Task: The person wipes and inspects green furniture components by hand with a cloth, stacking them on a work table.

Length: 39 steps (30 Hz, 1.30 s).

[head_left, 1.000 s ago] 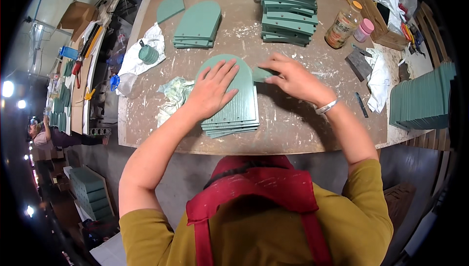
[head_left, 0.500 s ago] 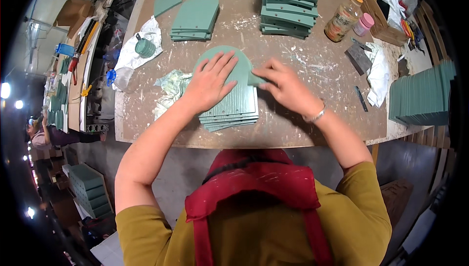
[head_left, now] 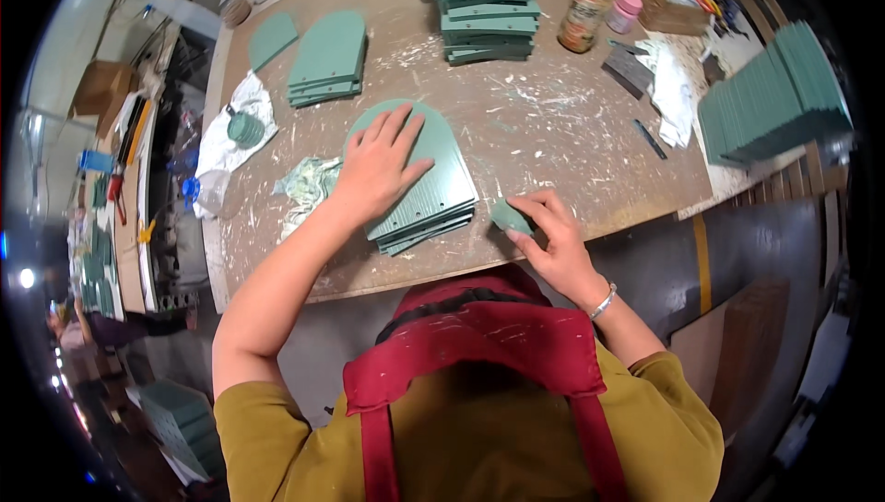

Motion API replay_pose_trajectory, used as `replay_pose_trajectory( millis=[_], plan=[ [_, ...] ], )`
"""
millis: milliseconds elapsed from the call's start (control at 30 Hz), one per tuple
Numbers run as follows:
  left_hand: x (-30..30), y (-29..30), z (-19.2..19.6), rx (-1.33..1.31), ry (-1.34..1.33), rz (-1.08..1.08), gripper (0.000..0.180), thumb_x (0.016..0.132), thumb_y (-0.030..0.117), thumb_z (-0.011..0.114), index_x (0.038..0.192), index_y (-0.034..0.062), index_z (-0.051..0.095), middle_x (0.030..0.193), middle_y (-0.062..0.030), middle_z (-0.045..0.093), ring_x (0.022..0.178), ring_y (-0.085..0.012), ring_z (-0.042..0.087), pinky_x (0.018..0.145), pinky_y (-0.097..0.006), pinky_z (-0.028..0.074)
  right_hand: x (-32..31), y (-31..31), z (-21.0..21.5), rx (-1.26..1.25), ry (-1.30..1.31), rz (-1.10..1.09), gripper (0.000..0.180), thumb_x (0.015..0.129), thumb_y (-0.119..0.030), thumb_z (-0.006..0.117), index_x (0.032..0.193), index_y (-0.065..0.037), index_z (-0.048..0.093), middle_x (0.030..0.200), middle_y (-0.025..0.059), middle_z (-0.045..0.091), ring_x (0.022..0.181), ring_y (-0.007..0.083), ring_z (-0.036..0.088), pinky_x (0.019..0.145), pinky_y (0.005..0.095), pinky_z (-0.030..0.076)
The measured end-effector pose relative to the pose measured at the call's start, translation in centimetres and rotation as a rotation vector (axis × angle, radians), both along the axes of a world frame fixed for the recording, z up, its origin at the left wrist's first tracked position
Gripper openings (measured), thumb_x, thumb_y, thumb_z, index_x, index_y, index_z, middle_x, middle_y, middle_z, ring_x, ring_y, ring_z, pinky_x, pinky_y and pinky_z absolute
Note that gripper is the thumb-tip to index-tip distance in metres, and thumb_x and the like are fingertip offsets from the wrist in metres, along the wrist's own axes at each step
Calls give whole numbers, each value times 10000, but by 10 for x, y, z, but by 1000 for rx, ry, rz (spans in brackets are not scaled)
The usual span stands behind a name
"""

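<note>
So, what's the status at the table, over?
Left hand spread on the stack's top panel. Right hand pinching green pad, apart from stack. Rag left of stack, not on it.

Olive-mustard top [head_left: 498,437], short sleeves [head_left: 263,424] ending near the elbows. Over it, dark red apron [head_left: 470,345], wide bib edge with pale streaky scuffs, two flat red straps [head_left: 378,451], black gathered band [head_left: 456,307] across the red cloth. Shiny silver-toned bangle [head_left: 605,301] on right wrist. Left hand [head_left: 371,170] and right hand [head_left: 558,244] bare, forearms too.
</note>
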State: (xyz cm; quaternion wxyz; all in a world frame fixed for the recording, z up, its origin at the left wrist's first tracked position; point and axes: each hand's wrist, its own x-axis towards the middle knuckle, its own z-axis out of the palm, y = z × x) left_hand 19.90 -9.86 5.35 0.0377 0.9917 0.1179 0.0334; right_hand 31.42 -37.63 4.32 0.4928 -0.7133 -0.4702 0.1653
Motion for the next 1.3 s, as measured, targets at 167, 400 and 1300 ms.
replay_pose_trajectory(
  millis=[167,400,1300],
  plan=[
    [-2,14,-11,35,-77,-161,648,969,408,569,1477,41,406,1553,-131,367,1407,-329,367,1102,-499,326,-32,19,5,71,-112,-223,363,850,-70,718,1197,-11,633,1094,146,575,938,325,624,809,376,520],
    [-1,14,-17,34,-84,-155,651,956,415,571,1470,45,421,1537,-129,383,1396,-306,370,1085,-488,327,-90,60,-16,-7,-317,-266,440,801,-82,720,1216,-16,587,1027,169,528,918,360,579,801,426,503],
    [2,16,-25,109,-223,-189,619,948,470,560,1381,31,512,1431,-133,483,1259,-302,479,937,-512,433,-176,100,-12,14,-286,-138,425,792,-85,748,1196,-29,626,1018,155,559,884,331,613,760,390,525]
  ],
)
